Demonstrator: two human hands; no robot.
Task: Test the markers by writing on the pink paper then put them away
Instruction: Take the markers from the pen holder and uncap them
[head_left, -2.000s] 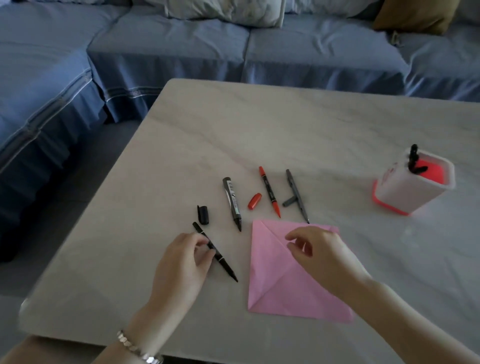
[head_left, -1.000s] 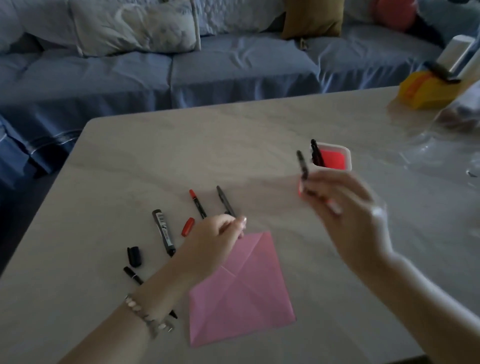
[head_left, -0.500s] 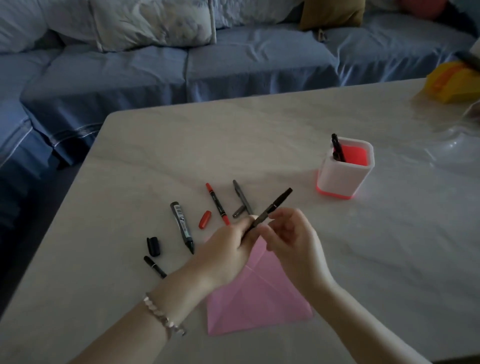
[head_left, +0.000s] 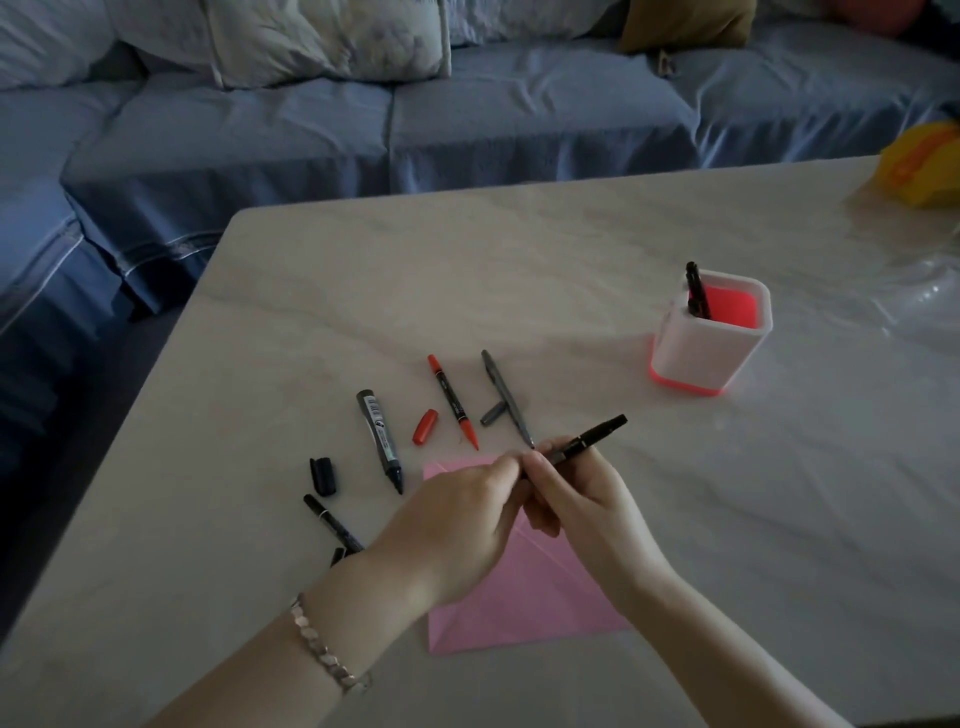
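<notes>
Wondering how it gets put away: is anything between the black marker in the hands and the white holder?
Nothing visible. The black marker in the left hand and right hand has only bare table before the white holder. The loose pens lie to the left; one pen already stands in the holder.

There are six markers: a thick black marker (head_left: 382, 441), a red marker (head_left: 452, 402), a grey marker (head_left: 508, 397) and a thin black marker (head_left: 332, 522) beside the one pink paper (head_left: 524, 597), a held marker (head_left: 592, 436) above it, and a standing marker (head_left: 695, 291) in the single holder (head_left: 701, 358) to its right. There are three caps: a black cap (head_left: 323, 474), a red cap (head_left: 425, 426) and a grey cap (head_left: 492, 413).
</notes>
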